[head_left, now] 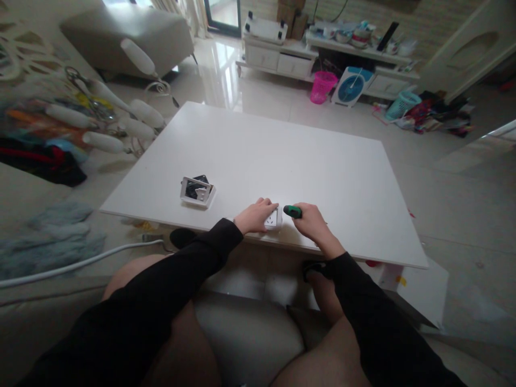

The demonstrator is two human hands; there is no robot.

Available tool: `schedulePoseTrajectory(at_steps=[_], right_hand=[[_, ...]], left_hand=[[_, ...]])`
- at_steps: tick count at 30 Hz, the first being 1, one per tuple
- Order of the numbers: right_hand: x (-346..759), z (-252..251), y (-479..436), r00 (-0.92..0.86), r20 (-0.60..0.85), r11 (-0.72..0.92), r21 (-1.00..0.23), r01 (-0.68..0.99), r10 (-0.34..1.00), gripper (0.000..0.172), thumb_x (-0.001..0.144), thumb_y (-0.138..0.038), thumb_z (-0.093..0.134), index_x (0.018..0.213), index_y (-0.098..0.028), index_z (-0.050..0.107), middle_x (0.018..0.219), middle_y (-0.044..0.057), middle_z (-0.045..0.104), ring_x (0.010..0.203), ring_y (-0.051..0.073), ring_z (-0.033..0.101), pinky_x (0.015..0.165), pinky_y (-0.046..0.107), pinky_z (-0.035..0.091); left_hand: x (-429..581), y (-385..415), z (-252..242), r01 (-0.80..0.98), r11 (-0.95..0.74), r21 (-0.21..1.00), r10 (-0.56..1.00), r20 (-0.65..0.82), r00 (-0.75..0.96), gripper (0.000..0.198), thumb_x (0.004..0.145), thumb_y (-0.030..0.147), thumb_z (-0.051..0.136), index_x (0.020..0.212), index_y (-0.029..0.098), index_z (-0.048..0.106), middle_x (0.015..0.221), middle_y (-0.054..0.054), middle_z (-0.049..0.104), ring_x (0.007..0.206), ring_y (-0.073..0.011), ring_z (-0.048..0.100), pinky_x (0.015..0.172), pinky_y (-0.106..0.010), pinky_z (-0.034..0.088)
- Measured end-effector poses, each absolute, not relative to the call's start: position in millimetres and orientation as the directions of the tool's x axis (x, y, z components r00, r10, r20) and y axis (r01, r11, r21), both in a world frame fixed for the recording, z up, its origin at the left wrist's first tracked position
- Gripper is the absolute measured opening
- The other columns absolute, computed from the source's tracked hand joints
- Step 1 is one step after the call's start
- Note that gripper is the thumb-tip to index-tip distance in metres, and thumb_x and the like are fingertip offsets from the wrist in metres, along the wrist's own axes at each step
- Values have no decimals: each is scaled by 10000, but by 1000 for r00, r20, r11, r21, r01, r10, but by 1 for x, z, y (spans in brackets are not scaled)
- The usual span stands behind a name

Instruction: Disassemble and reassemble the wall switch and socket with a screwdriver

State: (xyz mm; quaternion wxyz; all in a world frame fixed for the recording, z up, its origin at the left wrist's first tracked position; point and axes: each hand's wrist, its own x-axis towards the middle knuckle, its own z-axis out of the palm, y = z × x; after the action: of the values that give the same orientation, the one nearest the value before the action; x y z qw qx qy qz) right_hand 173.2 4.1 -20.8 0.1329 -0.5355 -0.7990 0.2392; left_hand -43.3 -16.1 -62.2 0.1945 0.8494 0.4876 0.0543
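My left hand [253, 216] is closed around a white wall socket [271, 219] near the front edge of the white table. The socket's face with its slots points up, and the fingers cover its left part. My right hand [311, 221], just to the right, grips a screwdriver by its green and black handle [293, 212]. The handle's end sticks out toward the socket without touching it. Most of the shaft is hidden by the hand. Farther left on the table lie a white rectangular frame [196, 203] and some black pieces [202, 179], partly overlapping.
The white table [282, 150] spans the middle of the view. White lamp arms [137, 113] reach close to its left edge. Beyond it stand a pink basket [323, 86], a blue and white fan [351, 87] and a loaded white cabinet [296, 64].
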Motion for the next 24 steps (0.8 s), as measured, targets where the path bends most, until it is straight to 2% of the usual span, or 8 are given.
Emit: schedulePoseTrajectory(at_steps=[2, 6, 11, 16, 20, 24], right_hand=[[172, -17, 3, -378, 19, 325, -552, 768, 925, 201, 782, -94, 573, 740, -197, 741, 770, 67, 748, 727, 204, 605, 701, 296, 379], [169, -9, 2, -337, 149, 354, -615, 704, 929, 184, 833, -162, 602, 904, -200, 767, 872, 64, 771, 786, 203, 640, 755, 289, 426], [171, -22, 4, -408, -6, 349, -507, 788, 913, 80, 844, -220, 690, 871, -208, 765, 912, 81, 783, 848, 226, 673, 762, 297, 432], [169, -40, 8, -402, -120, 322, -416, 850, 908, 108, 865, -319, 768, 847, -213, 776, 901, 100, 791, 827, 234, 682, 722, 300, 410], [167, -44, 10, -370, -147, 278, -428, 860, 917, 151, 919, -327, 700, 877, -213, 789, 921, 111, 803, 837, 236, 697, 704, 297, 396], [167, -48, 10, -318, -156, 219, -448, 866, 935, 169, 916, -341, 680, 880, -218, 791, 912, 109, 804, 819, 231, 698, 681, 290, 394]], left_hand=[[-42, -16, -62, 813, -442, 378, 852, -108, 513, 797, 711, 199, 770, 1454, 157, 486, 1322, -174, 586, 1199, -352, 553, 1012, -454, 539], [-41, -16, -60, 821, -426, 380, 856, -123, 501, 720, 706, 184, 765, 1388, 188, 533, 1314, -154, 598, 1180, -336, 565, 1014, -452, 536], [-43, -13, -61, 802, -447, 397, 841, -119, 527, 647, 707, 207, 793, 1315, 173, 575, 1255, -141, 617, 1149, -320, 577, 1022, -426, 516], [-46, -12, -66, 784, -418, 459, 848, -112, 518, 889, 657, 273, 909, 1439, 181, 497, 1348, -147, 600, 1232, -332, 567, 1077, -427, 488], [-49, -16, -65, 801, -364, 475, 866, -145, 479, 1082, 630, 351, 951, 1543, 167, 399, 1519, -199, 503, 1377, -386, 499, 1121, -454, 468], [-57, -17, -68, 835, -280, 474, 900, -174, 400, 1191, 598, 449, 954, 1578, 152, 347, 1527, -238, 495, 1396, -421, 513, 1109, -479, 480]])
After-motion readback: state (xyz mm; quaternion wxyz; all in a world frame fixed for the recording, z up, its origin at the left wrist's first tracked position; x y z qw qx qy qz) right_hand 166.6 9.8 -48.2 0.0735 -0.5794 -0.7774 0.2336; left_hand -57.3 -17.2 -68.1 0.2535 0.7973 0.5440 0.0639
